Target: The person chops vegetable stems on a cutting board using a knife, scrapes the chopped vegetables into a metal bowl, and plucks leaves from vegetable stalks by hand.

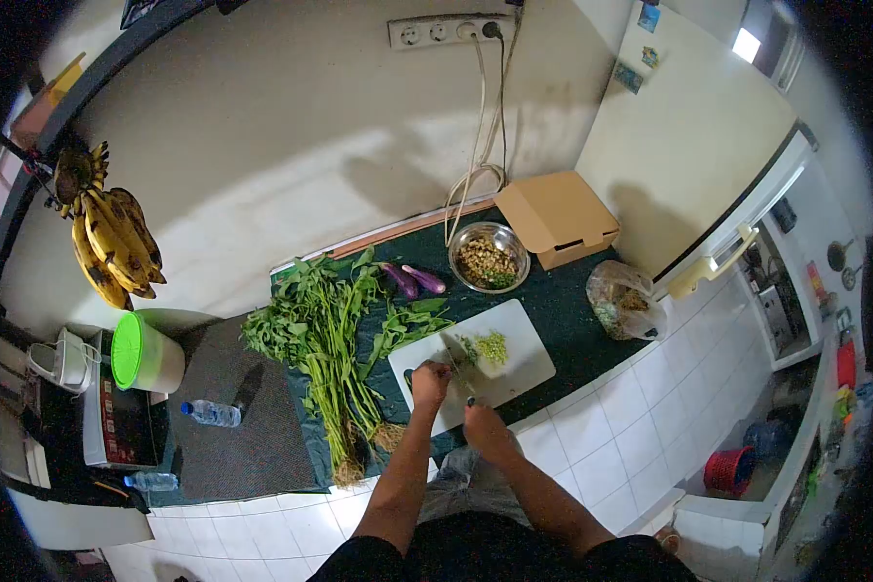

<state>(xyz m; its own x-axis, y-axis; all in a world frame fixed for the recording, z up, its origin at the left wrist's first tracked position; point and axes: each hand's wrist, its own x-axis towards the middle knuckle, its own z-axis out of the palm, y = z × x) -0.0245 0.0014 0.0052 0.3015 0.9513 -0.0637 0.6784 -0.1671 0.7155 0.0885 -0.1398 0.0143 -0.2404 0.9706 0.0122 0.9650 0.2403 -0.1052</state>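
A white cutting board (529, 364) lies on the dark green cloth in front of me. Over its left part, my left hand (431, 384) is closed, its fingers curled down; what they hold is too small to make out. My right hand (485, 429) is wrapped around the dark handle of a knife (463, 384), whose thin blade points away over the board, close beside my left fingers. Chopped light-green pieces (492, 347) lie in a small heap past the blade. Loose leafy greens (403, 328) rest against the board's far left edge.
Left of the board lies a big bunch of rooted leafy greens (330, 349). Behind are purple eggplants (412, 281), a metal bowl (490, 257) of chopped food and a cardboard box (558, 218). A plastic bag (626, 301) sits right; a water bottle (211, 414) lies left.
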